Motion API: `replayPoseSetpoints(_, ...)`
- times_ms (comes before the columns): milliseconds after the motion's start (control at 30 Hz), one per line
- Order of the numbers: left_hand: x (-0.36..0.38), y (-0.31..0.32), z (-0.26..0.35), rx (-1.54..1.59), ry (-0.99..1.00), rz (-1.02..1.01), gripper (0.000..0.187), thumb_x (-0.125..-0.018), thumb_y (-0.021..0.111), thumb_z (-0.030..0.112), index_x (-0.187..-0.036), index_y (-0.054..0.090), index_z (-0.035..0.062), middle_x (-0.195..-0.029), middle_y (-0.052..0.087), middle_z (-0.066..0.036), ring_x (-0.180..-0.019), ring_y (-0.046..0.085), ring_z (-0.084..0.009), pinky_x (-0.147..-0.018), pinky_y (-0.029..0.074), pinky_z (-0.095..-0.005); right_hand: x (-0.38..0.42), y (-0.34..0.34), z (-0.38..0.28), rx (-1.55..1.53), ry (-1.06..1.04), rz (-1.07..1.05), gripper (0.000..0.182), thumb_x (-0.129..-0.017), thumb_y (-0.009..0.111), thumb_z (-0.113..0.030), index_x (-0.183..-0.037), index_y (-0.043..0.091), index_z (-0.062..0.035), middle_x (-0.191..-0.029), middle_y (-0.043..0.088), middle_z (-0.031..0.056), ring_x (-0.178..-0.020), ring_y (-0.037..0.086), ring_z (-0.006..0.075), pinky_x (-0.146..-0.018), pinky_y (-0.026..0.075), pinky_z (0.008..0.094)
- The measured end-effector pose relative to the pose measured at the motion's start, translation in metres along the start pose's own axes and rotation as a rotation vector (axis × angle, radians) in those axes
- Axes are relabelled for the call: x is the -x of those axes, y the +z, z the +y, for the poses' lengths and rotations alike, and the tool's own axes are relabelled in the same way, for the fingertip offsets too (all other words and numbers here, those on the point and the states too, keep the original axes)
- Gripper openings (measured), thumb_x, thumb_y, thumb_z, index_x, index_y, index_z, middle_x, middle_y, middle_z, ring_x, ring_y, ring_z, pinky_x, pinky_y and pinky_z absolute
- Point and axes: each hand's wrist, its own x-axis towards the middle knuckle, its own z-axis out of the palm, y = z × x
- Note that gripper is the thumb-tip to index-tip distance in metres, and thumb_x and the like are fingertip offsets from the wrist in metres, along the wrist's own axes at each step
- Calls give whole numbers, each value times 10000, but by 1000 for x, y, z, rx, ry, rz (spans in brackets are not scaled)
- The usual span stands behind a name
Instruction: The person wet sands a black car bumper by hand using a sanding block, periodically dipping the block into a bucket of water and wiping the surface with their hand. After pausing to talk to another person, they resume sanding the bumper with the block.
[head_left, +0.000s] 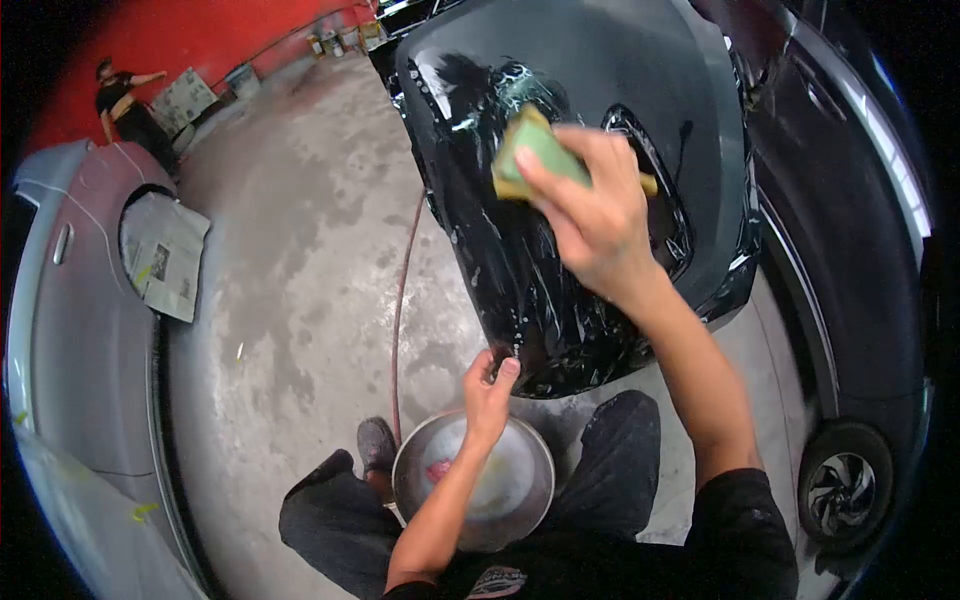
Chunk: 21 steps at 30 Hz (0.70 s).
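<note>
My right hand (600, 210) grips a green sanding block (550, 155) with a yellow sheet around its underside, slightly blurred. It is over the upper left part of a wet black car body panel (640, 60). Water and pale suds streak the panel's glossy surface, while its upper area looks matt grey. Down at the panel's near lower corner, my left hand (487, 400) has thumb and fingers closed around the edge. Below that hand, a round metal basin (545, 470) of cloudy water stands between my legs, with something pink inside, partly hidden by my left forearm.
A dark car (850, 220) stands close on the right. To the left is a grey car body (80, 220) with newspaper (170, 260) masking its wheel opening. A hose (402, 290) crosses the concrete floor (290, 250). Another person (135, 110) is by the red wall.
</note>
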Motion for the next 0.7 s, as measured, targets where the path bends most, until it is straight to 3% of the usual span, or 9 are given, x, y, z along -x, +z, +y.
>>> replayPoseSetpoints(167, 1, 3, -11, 2, -31, -18, 461, -1045, 777, 421, -1192, 724, -12, -1098, 738, -38, -1027, 625, -124, -956, 498, -321, -21, 0, 21, 62, -124, -32, 500, -787, 703, 20, -1261, 774, -123, -1281, 695, 180, -1152, 659, 381, -968, 500, 493)
replayPoseSetpoints(433, -1, -1, -3, -18, 7, -17, 428, -1056, 771, 377, -1198, 718, -24, -1105, 741, -48, -1031, 634, -127, -952, 503, -316, 6, -13, 4, -12, -37, -74, 447, -813, 719, -22, -1241, 781, -135, -1271, 699, 178, -1139, 674, 379, -957, 508, 496)
replayPoseSetpoints(567, 2, 2, -6, 2, -4, -22, 429, -1057, 771, 377, -1203, 719, -22, -1114, 742, -49, -1037, 640, -131, -956, 504, -313, -38, 10, 22, 71, -90, -11, 475, -795, 710, 3, -1240, 782, -147, -1247, 700, 145, -1159, 650, 368, -979, 498, 487)
replayPoseSetpoints(700, -4, -7, -7, -4, -13, 9, 420, -1061, 767, 368, -1217, 718, -19, -1121, 742, -41, -1034, 639, -124, -955, 503, -306, -2, -10, 10, 3, -38, -50, 490, -792, 703, 18, -1245, 783, -148, -1264, 700, 147, -1171, 650, 369, -999, 496, 486)
